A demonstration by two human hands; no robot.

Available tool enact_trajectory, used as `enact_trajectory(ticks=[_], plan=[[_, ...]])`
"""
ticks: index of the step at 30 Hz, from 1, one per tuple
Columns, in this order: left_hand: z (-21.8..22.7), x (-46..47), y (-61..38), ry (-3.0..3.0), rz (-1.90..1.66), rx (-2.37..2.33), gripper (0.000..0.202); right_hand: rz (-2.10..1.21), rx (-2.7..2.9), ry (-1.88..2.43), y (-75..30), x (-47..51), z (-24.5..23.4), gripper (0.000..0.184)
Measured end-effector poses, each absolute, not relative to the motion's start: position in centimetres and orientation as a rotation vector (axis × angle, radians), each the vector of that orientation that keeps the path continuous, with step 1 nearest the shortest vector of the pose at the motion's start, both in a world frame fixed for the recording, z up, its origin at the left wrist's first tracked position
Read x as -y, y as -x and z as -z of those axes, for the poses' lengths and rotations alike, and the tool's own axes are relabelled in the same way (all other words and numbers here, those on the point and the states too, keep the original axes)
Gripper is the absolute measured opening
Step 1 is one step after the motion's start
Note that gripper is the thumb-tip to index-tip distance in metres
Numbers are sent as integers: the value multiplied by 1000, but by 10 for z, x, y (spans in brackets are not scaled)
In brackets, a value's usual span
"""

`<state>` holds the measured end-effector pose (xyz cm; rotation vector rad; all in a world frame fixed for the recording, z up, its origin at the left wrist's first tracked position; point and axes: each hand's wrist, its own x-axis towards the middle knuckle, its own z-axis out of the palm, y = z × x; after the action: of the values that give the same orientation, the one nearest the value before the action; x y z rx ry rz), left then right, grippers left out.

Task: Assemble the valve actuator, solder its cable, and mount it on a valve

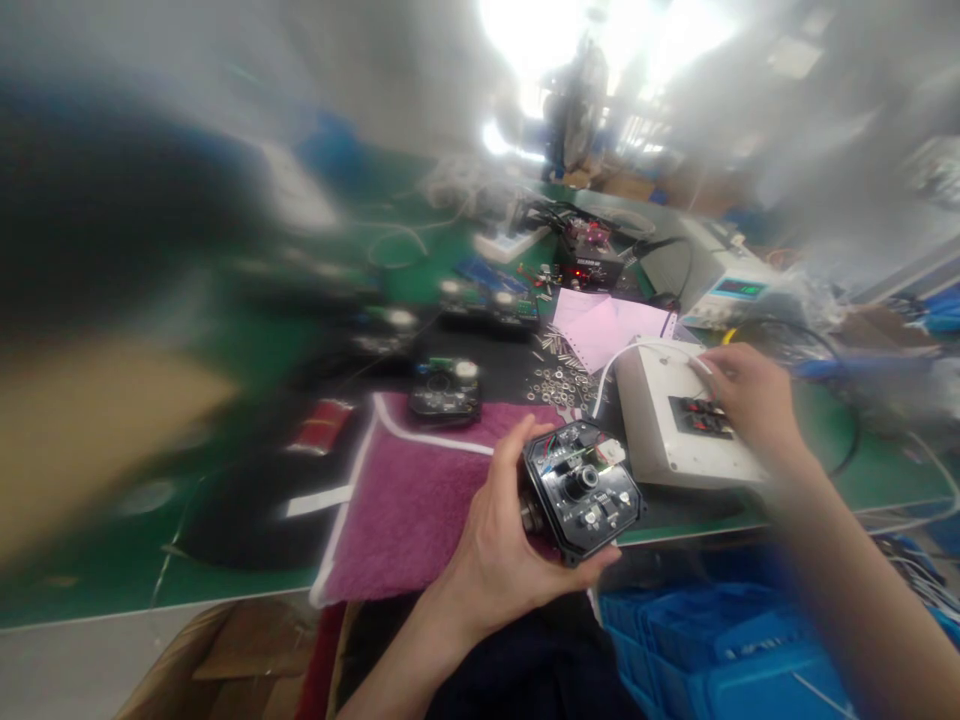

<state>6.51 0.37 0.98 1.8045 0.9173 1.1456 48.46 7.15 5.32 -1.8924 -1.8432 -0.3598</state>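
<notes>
My left hand (pixel 499 535) grips a black housing with a circuit board and a small camera lens (pixel 581 485) facing up, thumb and fingers around its sides. It is held above the front edge of a purple cloth (pixel 405 510). My right hand (pixel 754 395) is closed at the end of a white cable (pixel 637 347), which arches over a white box (pixel 652 420). Those fingers are just above the red and black terminals (pixel 703 417) on the box; the cable's tip is hidden by them.
Behind the cloth rests another black board unit (pixel 446 390), with more units (pixel 495 305) farther back. Loose metal nuts (pixel 559 388) and pink papers (pixel 607 325) lie near the box. A bench instrument (pixel 709 275) stands at the back right. Blue crates (pixel 720 640) sit below the table edge.
</notes>
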Motion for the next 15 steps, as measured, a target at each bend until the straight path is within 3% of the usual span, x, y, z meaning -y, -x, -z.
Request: enact_trajectory(ticks=[15], plan=[[-9,-5,-66,-1820,-1182,-878,127,394,1829,1886,-478,-69,-62,37]])
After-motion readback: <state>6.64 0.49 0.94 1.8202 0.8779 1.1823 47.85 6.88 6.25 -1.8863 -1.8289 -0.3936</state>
